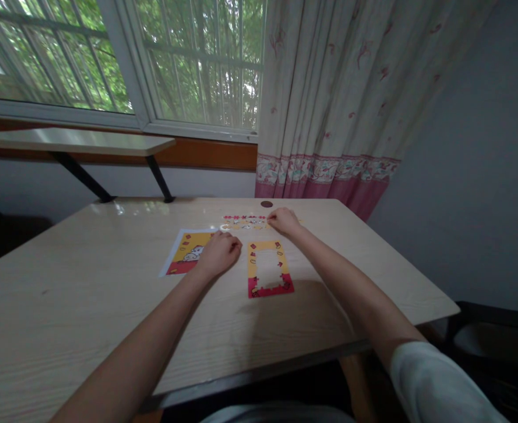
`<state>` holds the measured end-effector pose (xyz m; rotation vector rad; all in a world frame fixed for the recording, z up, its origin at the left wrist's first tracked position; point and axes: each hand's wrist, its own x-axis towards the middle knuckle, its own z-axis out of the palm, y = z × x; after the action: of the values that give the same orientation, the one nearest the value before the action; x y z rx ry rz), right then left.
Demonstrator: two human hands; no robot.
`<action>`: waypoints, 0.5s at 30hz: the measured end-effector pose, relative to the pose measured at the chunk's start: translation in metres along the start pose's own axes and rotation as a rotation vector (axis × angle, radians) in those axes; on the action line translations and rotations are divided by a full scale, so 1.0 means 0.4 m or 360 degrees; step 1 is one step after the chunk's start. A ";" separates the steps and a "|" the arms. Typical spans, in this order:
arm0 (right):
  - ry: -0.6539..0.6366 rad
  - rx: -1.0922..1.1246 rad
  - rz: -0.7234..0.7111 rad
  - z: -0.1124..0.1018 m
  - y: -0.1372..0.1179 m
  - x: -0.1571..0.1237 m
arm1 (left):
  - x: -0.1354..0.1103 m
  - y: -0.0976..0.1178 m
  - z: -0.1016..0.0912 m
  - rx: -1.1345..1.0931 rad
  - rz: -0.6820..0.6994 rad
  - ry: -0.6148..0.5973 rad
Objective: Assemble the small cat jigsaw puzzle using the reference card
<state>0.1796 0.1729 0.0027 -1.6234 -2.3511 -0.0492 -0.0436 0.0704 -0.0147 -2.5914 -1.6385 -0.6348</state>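
Note:
My left hand (219, 251) rests curled on the right edge of a yellow and red picture sheet (187, 251) with a white cartoon figure. My right hand (284, 221) reaches farther out, fingers pinched at the right end of a strip of small red, white and yellow pieces (245, 222); what it pinches is too small to make out. Between my forearms lies a yellow and red puzzle frame (268, 268) with an empty white middle. All lie on a light wooden table (86, 282).
A small dark round cap (266, 204) sits in the table near its far edge. A shelf on black brackets (73, 142) hangs under the window at the left. A flowered curtain (329, 106) hangs at the back right. A dark chair (497, 346) stands at the right.

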 end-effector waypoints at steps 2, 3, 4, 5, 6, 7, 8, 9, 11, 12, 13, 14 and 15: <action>-0.0035 0.0021 -0.0047 0.001 -0.018 0.025 | 0.000 0.000 -0.001 -0.0001 -0.0012 -0.0013; -0.0054 0.0032 -0.0073 0.003 -0.029 0.038 | 0.000 -0.001 -0.001 0.0004 -0.0014 -0.0015; -0.0075 0.0043 -0.0099 0.005 -0.042 0.051 | 0.000 -0.001 -0.002 0.0009 -0.0013 -0.0013; -0.0095 0.0053 -0.0120 0.008 -0.055 0.062 | 0.000 -0.001 -0.002 0.0015 -0.0009 -0.0010; -0.0114 0.0061 -0.0138 0.010 -0.068 0.073 | 0.000 -0.001 -0.003 0.0021 -0.0003 -0.0006; -0.0132 0.0068 -0.0151 0.013 -0.081 0.082 | 0.000 -0.002 -0.003 0.0026 0.0005 0.0000; -0.0146 0.0072 -0.0160 0.016 -0.093 0.090 | 0.001 -0.002 -0.003 0.0027 0.0014 0.0006; -0.0160 0.0073 -0.0164 0.018 -0.103 0.097 | 0.001 -0.002 -0.003 0.0026 0.0021 0.0009; -0.0187 0.0070 -0.0168 0.023 -0.118 0.108 | 0.001 -0.001 -0.002 0.0029 0.0029 0.0017; -0.0200 0.0069 -0.0171 0.026 -0.124 0.112 | 0.001 0.000 -0.003 0.0033 0.0026 0.0020; -0.0214 0.0068 -0.0174 0.028 -0.128 0.116 | 0.001 0.002 -0.003 0.0040 0.0018 0.0022; -0.0228 0.0068 -0.0178 0.031 -0.132 0.120 | 0.000 0.003 -0.004 0.0049 0.0008 0.0022; -0.0242 0.0069 -0.0181 0.034 -0.134 0.124 | 0.000 0.005 -0.005 0.0058 -0.0002 0.0021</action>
<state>0.1112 0.2009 0.0092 -1.5211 -2.5378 0.1052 -0.0425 0.0689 -0.0123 -2.5555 -1.6322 -0.6152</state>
